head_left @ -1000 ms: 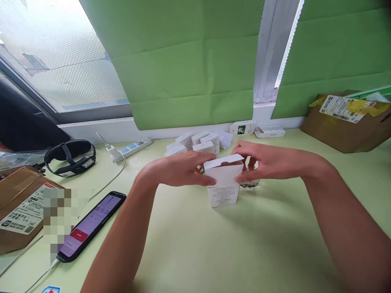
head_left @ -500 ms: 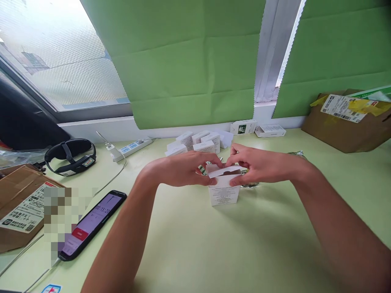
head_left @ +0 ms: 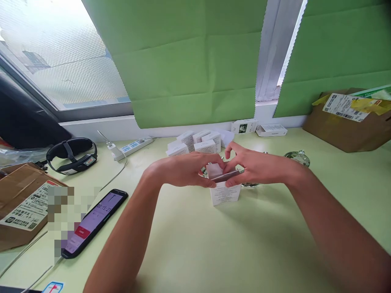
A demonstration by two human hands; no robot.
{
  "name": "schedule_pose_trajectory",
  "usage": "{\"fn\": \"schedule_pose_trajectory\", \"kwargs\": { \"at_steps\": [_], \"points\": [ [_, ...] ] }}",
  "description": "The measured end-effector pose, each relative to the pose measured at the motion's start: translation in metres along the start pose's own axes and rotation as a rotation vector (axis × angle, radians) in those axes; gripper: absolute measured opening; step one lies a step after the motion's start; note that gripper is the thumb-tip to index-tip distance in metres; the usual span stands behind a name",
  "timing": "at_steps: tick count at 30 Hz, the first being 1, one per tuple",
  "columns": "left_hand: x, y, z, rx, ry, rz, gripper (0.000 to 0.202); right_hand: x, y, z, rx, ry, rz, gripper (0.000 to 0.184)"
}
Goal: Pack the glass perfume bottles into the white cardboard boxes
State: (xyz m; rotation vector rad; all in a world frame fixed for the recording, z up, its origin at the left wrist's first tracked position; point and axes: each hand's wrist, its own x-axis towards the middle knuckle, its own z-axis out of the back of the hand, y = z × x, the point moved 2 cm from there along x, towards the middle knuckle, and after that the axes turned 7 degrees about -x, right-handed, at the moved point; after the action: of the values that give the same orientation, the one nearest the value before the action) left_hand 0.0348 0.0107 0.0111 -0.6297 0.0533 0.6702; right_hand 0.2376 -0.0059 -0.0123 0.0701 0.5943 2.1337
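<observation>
A small white carton (head_left: 225, 195) with fine print on its front stands upright on the table, its top end open. My left hand (head_left: 187, 169) pinches the carton's upper left corner, thumb at the front. At the upper right, my right hand (head_left: 253, 165) has its thumb at the front edge and bent fingers at the raised flap (head_left: 226, 177), which looks shaded. What the carton holds inside is hidden. Partly hidden behind my hands are shiny glass pieces; another clear glass object (head_left: 297, 158) stands beyond my right forearm.
Several white cartons (head_left: 205, 146) are grouped at the back, with two more boxes (head_left: 271, 130) by the wall. A power strip (head_left: 132, 148), a headset (head_left: 73, 156), a phone (head_left: 96, 221) and an opened cardboard box (head_left: 27, 203) lie left. A larger cardboard box (head_left: 345, 126) sits far right.
The carton's front flap has tipped, showing its shaded side. My right thumb and fingers have shifted slightly left along the top. My left hand keeps its hold on the corner.
</observation>
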Motion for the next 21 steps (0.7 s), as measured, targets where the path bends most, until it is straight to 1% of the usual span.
{"fn": "schedule_pose_trajectory", "kwargs": {
  "at_steps": [4, 7, 10, 13, 17, 21],
  "points": [
    [0.001, -0.001, -0.002, -0.015, 0.013, -0.004, 0.043, 0.002, 0.001, -0.005, 0.036, 0.053, -0.017, 0.028],
    [0.000, -0.003, -0.001, -0.011, 0.013, 0.020, 0.043, 0.000, -0.001, -0.003, 0.035, 0.068, 0.041, 0.033],
    [-0.001, -0.004, 0.001, 0.015, 0.004, 0.057, 0.040, -0.004, -0.003, 0.002, 0.015, 0.005, 0.099, 0.035],
    [-0.002, -0.004, 0.001, 0.042, 0.002, 0.069, 0.037, -0.004, -0.004, 0.004, 0.000, -0.066, 0.120, 0.033],
    [-0.002, -0.003, 0.001, 0.052, -0.009, 0.032, 0.034, 0.002, -0.006, 0.000, 0.018, -0.068, 0.123, 0.032],
    [-0.002, -0.002, 0.001, 0.058, -0.012, 0.041, 0.031, 0.008, -0.008, -0.002, 0.054, -0.076, 0.122, 0.030]
  ]
}}
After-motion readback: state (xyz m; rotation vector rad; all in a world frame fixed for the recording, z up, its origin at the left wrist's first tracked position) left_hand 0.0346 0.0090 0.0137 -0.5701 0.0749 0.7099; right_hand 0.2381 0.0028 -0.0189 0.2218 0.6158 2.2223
